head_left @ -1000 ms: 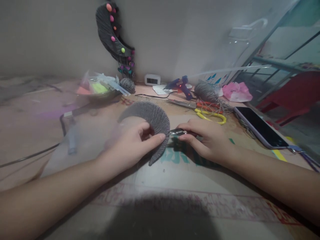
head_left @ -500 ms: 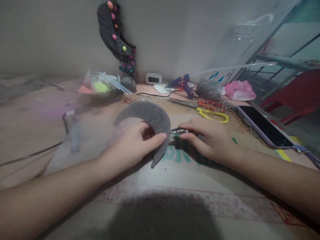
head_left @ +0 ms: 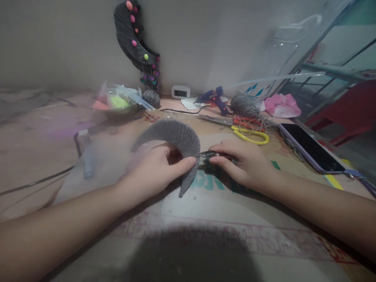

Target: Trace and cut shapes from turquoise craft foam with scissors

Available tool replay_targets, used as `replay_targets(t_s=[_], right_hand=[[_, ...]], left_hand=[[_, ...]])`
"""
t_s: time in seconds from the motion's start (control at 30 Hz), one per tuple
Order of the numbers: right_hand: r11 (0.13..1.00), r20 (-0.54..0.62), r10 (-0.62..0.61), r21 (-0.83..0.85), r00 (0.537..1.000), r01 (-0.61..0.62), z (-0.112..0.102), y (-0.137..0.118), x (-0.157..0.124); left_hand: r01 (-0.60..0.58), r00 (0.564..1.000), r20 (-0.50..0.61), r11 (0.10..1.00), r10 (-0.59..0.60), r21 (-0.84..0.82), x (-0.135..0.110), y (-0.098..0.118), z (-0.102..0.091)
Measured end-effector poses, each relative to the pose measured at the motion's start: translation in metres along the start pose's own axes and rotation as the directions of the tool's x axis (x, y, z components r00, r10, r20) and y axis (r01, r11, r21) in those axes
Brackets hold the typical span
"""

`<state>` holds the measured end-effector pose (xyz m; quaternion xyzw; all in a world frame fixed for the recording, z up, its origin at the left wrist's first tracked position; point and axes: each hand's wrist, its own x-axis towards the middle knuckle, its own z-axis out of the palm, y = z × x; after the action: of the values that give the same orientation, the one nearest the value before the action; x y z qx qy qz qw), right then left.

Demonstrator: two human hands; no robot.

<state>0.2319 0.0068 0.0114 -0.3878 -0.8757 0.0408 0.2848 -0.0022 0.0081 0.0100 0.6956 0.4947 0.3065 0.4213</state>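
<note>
A crescent wrapped in grey yarn (head_left: 183, 137) rests in my left hand (head_left: 157, 162), with the thumb on its front face and the fingers behind, partly hidden. My right hand (head_left: 245, 162) pinches a small dark tool with a thin metal end (head_left: 210, 153), its exact kind unclear. That tool's tip meets the crescent's outer right edge, close to my left thumb. The crescent's lower point hangs free over the cardboard work surface (head_left: 182, 219).
Behind my hands lie yellow-handled scissors (head_left: 254, 137), orange-handled scissors (head_left: 249, 124), a blue glue gun (head_left: 216, 100) and grey yarn (head_left: 245, 105). A phone (head_left: 311, 149) lies right. A bowl (head_left: 117, 111) stands left; a decorated dark crescent (head_left: 125, 33) hangs on the wall.
The small tool in my right hand has shifted slightly left and turned, its tip now at the yarn edge. The crescent has tilted slightly in my left hand.
</note>
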Motion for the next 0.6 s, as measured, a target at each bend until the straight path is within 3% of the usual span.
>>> replay_targets(t_s=[0.23, 0.6], right_hand=[[0.999, -0.011, 0.018, 0.035, 1.0, -0.017, 0.0009, -0.0014, -0.0003], [0.999, -0.036, -0.045, -0.026, 0.998, 0.044, 0.0005, -0.0021, -0.0008]], left_hand=[[-0.07, 0.997, -0.009, 0.996, 0.071, 0.051, -0.0008, 0.0028, -0.0007], [-0.033, 0.999, 0.024, 0.994, 0.03, 0.108, -0.0011, 0.0057, -0.0021]])
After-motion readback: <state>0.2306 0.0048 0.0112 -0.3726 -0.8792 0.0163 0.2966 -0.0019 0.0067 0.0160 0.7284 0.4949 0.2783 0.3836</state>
